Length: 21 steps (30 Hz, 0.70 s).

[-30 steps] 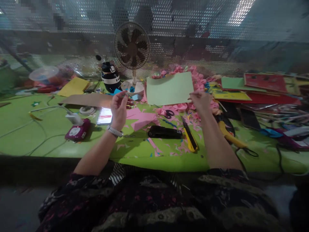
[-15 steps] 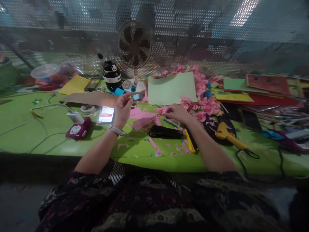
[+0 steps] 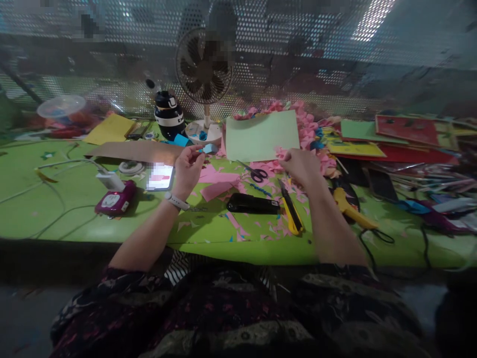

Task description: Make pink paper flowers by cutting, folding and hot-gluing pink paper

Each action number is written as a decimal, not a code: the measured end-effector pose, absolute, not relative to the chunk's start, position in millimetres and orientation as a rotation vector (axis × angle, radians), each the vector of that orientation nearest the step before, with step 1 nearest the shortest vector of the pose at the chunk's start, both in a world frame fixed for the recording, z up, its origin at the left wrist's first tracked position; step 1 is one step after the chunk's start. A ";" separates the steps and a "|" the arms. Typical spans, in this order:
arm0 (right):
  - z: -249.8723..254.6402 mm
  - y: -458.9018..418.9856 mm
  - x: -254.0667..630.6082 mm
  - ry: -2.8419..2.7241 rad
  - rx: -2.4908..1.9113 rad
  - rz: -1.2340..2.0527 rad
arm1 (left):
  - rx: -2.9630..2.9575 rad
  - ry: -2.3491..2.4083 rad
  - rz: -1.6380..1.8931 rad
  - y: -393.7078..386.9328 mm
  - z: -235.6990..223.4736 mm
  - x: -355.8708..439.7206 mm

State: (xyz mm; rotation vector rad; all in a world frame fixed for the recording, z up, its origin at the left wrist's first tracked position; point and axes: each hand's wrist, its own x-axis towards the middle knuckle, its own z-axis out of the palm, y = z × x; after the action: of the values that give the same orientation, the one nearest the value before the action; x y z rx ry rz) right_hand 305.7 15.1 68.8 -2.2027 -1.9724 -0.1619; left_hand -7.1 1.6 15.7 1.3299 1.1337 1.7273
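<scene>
Above the lit phone (image 3: 159, 177) is my left hand (image 3: 188, 168), its fingers bent in and the tips close together; what they hold, if anything, is too small to make out. My right hand (image 3: 303, 168) reaches into the pink paper flowers (image 3: 307, 129) by the lower right corner of a pale green sheet (image 3: 262, 135). Its fingers curl downward against pink paper, and the fingertips are partly hidden. Scissors (image 3: 258, 175) lie between my hands. Nearer me are a black stapler (image 3: 253, 204) and a yellow cutter knife (image 3: 291, 211). Pink paper strips (image 3: 219, 185) lie beside my left hand.
A fan (image 3: 204, 67) and a black bottle (image 3: 169, 117) stand at the back. On the left are a purple box with a plug (image 3: 115, 200) and loose cables. A yellow glue gun (image 3: 352, 211) and coloured card sheets (image 3: 406, 130) lie on the right.
My right hand has moved right, from beside the scissors to the pink flowers, uncovering the scissors and the cutter knife. My left hand stays nearly still. The view has shifted slightly.
</scene>
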 end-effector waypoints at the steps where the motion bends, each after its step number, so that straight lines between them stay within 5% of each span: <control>1: 66.0 14.8 300.5 -2.043 -2.127 -0.124 | 1.339 1.143 1.719 2.0 14.8 -7.4; 15: 33.8 29.5 279.1 -2.473 -2.004 0.317 | 1.519 1.295 1.592 6.4 9.3 -13.7; 21: 38.3 27.6 282.2 -2.407 -2.066 0.275 | 1.977 1.592 0.837 -4.9 13.9 -15.3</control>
State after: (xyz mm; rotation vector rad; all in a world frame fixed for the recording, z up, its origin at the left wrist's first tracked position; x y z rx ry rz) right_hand 282.2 27.6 38.3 -2.0657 -2.4073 0.2748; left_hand -15.3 -4.9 13.9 1.9765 1.5924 0.8368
